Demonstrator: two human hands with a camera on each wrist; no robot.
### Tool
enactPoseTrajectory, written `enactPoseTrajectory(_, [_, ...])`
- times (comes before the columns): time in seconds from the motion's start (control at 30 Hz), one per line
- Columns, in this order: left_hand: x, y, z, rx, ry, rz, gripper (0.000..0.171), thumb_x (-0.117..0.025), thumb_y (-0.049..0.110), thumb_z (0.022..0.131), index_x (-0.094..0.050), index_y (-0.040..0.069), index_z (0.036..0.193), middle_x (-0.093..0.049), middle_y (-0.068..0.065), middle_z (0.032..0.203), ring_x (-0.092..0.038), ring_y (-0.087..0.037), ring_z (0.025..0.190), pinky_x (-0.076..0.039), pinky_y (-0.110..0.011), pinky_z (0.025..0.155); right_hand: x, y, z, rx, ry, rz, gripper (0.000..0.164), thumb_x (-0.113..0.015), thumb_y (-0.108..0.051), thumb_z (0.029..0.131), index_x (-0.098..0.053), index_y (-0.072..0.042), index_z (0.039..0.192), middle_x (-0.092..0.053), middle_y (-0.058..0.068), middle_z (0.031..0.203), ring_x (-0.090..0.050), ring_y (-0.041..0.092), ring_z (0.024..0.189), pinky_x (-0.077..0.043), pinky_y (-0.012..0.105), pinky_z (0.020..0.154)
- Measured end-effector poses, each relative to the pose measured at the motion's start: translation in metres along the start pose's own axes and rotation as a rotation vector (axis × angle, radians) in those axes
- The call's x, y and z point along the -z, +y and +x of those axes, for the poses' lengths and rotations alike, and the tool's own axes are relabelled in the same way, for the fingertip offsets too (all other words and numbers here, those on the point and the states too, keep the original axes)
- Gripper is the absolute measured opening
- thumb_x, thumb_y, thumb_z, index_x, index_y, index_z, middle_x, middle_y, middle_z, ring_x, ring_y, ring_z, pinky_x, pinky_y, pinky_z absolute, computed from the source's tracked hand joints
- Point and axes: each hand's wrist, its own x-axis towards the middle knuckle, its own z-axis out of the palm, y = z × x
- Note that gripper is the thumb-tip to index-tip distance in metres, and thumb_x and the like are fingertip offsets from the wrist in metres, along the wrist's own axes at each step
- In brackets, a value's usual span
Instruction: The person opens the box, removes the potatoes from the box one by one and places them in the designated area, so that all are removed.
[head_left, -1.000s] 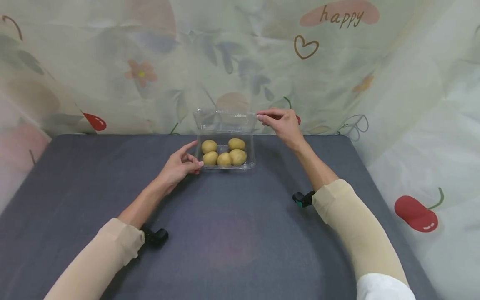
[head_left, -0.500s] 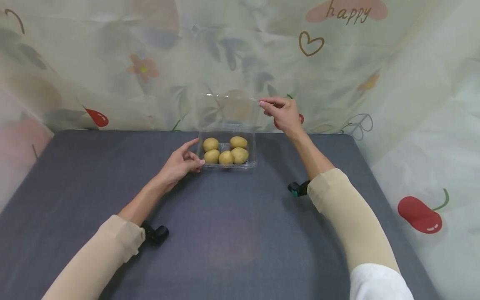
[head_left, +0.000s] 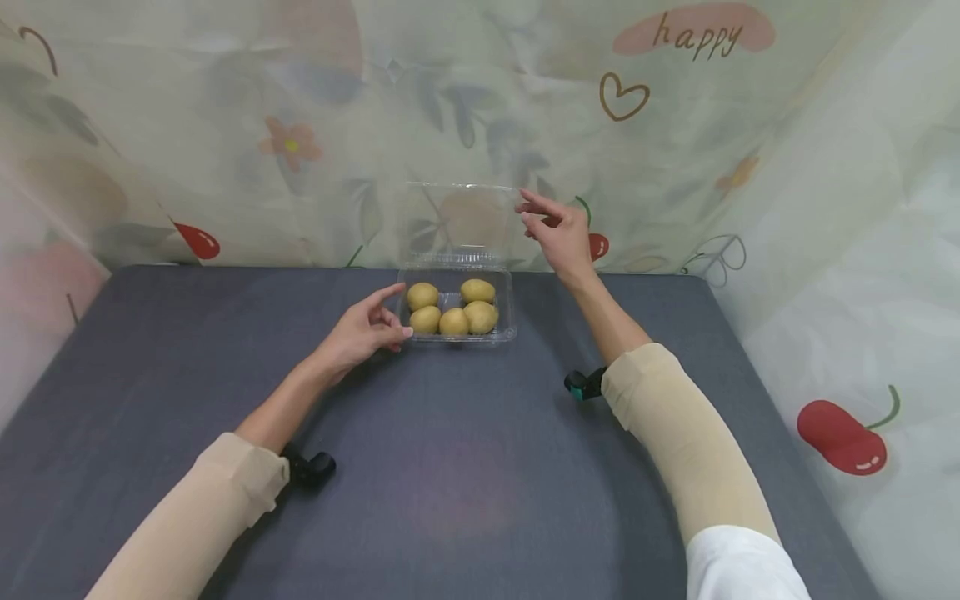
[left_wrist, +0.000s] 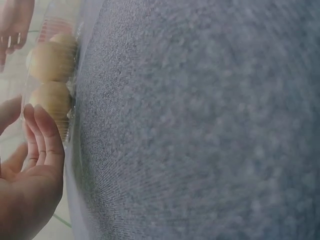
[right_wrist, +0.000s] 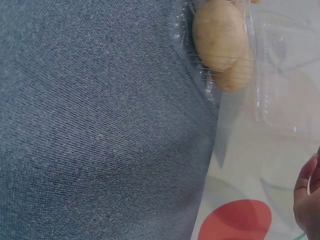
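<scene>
A clear plastic clamshell container [head_left: 507, 333] sits near the table's far edge with several yellow potatoes [head_left: 480, 317] in its base. Its clear lid [head_left: 461, 218] stands raised at the back, against the patterned cloth. At the base's left side, my left hand [head_left: 360, 333] touches the wall with index finger and thumb spread along it; the left wrist view has the fingertips [left_wrist: 44, 117] right at that end. My right hand [head_left: 558, 237] is beside the lid's upper right corner, thumb and index finger apart, nothing between them. A gap shows between lid and right hand [right_wrist: 309, 195] in the right wrist view.
The dark grey table [head_left: 450, 467] extends toward me from the container. Directly behind its far edge hangs a printed cloth [head_left: 300, 92], and another white cloth stretch [head_left: 885, 317] runs along the right side. A black wrist device [head_left: 311, 471] hangs at the left cuff.
My right hand has raised the lid from tilted to nearly upright, then let go of its corner. My left hand has stayed at the container's left side.
</scene>
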Motion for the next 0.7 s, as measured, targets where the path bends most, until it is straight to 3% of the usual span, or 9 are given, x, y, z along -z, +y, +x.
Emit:
enactPoseTrajectory(0.17, [0.002, 0.000, 0.001, 0.011, -0.015, -0.026, 0.077, -0.069, 0.013, 0.095, -0.026, 0.019, 0.158, -0.061, -0.018, 0.097, -0.063, -0.034, 0.091, -0.056, -0.045, 0.085, -0.003, 0.004, -0.001, -0.021, -0.018, 0.008, 0.043, -0.062, 0.003, 0.094, -0.057, 0.002, 0.138, -0.063, 0.030, 0.121, -0.063, 0.007, 0.069, -0.056, 0.030, 0.074])
enactPoseTrajectory(0.27, [0.002, 0.001, 0.002, 0.013, -0.011, -0.012, 0.077, -0.071, 0.013, 0.094, -0.028, 0.018, 0.158, -0.060, -0.015, 0.096, -0.063, -0.033, 0.090, -0.056, -0.044, 0.085, -0.004, 0.017, 0.001, -0.041, -0.025, 0.040, 0.049, -0.063, 0.002, 0.095, -0.053, -0.002, 0.143, -0.061, 0.028, 0.127, -0.064, 0.007, 0.067, -0.054, 0.024, 0.069])
enactPoseTrajectory(0.53, [0.005, 0.001, 0.004, 0.012, -0.002, 0.028, 0.079, -0.073, 0.014, 0.092, -0.028, 0.019, 0.158, -0.057, -0.013, 0.096, -0.063, -0.028, 0.089, -0.058, -0.041, 0.083, -0.008, 0.041, 0.002, -0.089, -0.002, 0.051, 0.052, -0.065, -0.004, 0.095, -0.053, -0.012, 0.145, -0.060, 0.017, 0.134, -0.068, 0.016, 0.076, -0.053, 0.022, 0.070])
enactPoseTrajectory(0.7, [0.004, -0.002, 0.005, 0.025, -0.013, -0.019, 0.080, -0.072, 0.012, 0.093, -0.026, 0.021, 0.158, -0.057, -0.014, 0.097, -0.063, -0.031, 0.093, -0.058, -0.041, 0.085, -0.005, 0.043, -0.008, -0.083, 0.006, 0.039, 0.048, -0.065, 0.000, 0.094, -0.056, -0.005, 0.141, -0.061, 0.021, 0.130, -0.067, 0.015, 0.074, -0.052, 0.020, 0.068])
